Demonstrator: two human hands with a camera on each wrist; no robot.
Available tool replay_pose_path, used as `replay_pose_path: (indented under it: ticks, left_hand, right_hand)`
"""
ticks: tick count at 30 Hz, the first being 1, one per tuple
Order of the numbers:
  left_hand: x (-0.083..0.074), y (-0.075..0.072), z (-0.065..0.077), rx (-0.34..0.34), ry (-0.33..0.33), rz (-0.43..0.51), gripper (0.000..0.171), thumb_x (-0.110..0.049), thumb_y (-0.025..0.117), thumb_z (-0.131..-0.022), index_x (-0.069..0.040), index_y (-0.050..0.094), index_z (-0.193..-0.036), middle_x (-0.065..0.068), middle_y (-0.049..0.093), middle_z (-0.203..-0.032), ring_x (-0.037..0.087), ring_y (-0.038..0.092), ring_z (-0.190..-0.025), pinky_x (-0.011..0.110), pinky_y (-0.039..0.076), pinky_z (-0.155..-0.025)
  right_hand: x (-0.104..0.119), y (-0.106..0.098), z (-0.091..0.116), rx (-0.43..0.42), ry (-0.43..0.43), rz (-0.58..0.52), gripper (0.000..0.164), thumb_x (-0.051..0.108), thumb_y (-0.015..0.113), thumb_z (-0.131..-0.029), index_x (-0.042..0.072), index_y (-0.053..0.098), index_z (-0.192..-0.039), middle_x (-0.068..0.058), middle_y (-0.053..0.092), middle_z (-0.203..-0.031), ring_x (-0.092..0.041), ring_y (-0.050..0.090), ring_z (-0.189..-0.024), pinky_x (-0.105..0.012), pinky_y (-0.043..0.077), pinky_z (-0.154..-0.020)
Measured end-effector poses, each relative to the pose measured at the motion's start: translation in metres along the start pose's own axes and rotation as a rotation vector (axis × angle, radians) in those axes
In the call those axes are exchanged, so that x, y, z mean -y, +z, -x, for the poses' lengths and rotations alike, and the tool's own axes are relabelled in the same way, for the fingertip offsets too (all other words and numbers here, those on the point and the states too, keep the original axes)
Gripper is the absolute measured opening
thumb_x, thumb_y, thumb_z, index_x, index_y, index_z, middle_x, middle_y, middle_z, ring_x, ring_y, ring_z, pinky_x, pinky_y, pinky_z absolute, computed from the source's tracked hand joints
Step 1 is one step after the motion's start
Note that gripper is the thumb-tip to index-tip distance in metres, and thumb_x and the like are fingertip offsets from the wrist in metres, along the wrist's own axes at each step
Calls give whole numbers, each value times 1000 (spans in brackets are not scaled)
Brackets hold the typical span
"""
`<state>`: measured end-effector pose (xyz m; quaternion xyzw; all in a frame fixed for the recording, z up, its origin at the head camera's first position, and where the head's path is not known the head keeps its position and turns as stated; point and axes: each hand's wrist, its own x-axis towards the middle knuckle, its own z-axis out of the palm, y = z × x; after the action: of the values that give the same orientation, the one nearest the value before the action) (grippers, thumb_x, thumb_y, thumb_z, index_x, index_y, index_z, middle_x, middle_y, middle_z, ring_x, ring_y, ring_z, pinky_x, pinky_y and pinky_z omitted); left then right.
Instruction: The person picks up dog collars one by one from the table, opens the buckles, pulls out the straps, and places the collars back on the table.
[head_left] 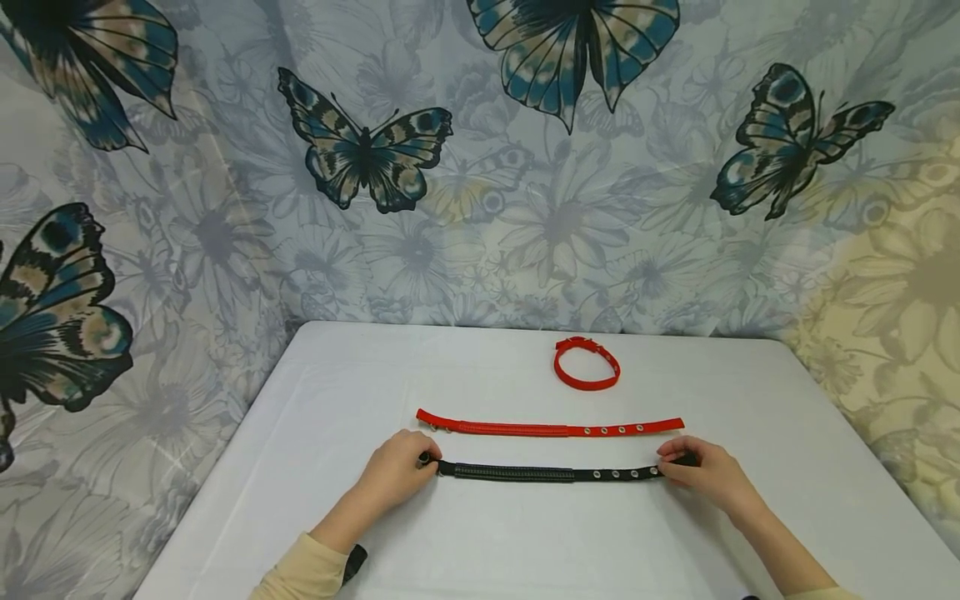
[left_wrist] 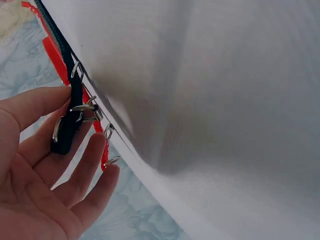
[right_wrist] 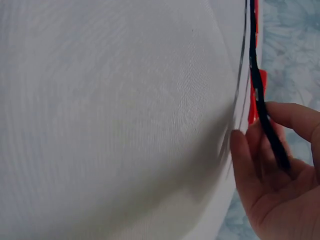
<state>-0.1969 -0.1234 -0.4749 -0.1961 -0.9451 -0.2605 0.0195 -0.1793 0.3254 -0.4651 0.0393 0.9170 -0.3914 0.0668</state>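
A black collar (head_left: 513, 473) is stretched out lengthwise, with a padded section at the left and several metal eyelets at the right. My left hand (head_left: 400, 468) pinches its buckle end; the metal buckle and a ring show beside the fingers (left_wrist: 47, 102) in the left wrist view. At the other end, my right hand (head_left: 703, 473) pinches the plain strap tip between thumb and fingers. Just beyond lies a red collar (head_left: 513, 430), laid out straight and parallel to the black one. Farther back, a second red collar (head_left: 587, 385) is buckled into a loop.
All of this is on a white-covered table (head_left: 480, 542) with rounded far corners. Behind it hangs a wall covering (head_left: 525, 217) printed with flowers and large butterflies, close to the table's far edge.
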Motion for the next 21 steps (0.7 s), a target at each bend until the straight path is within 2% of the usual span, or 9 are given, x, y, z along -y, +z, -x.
replay_pose_path:
  ticks: [3,7,10,12,17,21]
  left_hand:
    - [-1,2,1,-42,48,-103,6,-7,75,-79,-13,74,-80,-5,66,-81,16,56,-83,34,49,-71]
    - [-3,3,3,-134,156,-195,10,-2,78,-76,-11,74,-75,-3,68,-76,17,54,-77,33,47,-66]
    - [-5,3,4,-196,218,-236,14,4,77,-73,-10,75,-74,-2,68,-74,17,53,-75,33,45,-65]
    - [-6,4,4,-215,236,-246,16,6,77,-72,-10,76,-73,-2,69,-72,18,54,-76,33,46,-65]
    - [-7,6,4,-176,215,-230,19,11,74,-72,-7,77,-75,-2,67,-71,18,55,-76,30,47,-65]
    - [-7,6,3,-128,193,-226,18,10,73,-74,-7,77,-77,-1,68,-73,18,55,-77,29,49,-64]
  right_hand:
    - [-2,1,0,-15,-48,134,20,18,74,-86,4,69,-99,-1,66,-87,-18,55,-81,-31,46,-66]
    - [-1,5,2,-37,-116,260,8,12,74,-83,9,71,-90,2,65,-81,-16,54,-74,-33,44,-64]
    - [1,5,5,-51,-136,326,5,11,74,-81,12,72,-85,3,65,-80,-17,52,-74,-34,42,-64]
    - [3,5,6,-62,-135,363,4,12,75,-80,13,73,-83,2,66,-81,-20,52,-78,-36,42,-63]
    - [9,6,9,-90,-127,445,4,14,76,-78,13,73,-80,-2,67,-86,-28,53,-88,-45,48,-63]
    - [13,8,8,-97,-138,490,4,10,76,-78,10,71,-79,-1,65,-82,-26,57,-82,-47,50,-64]
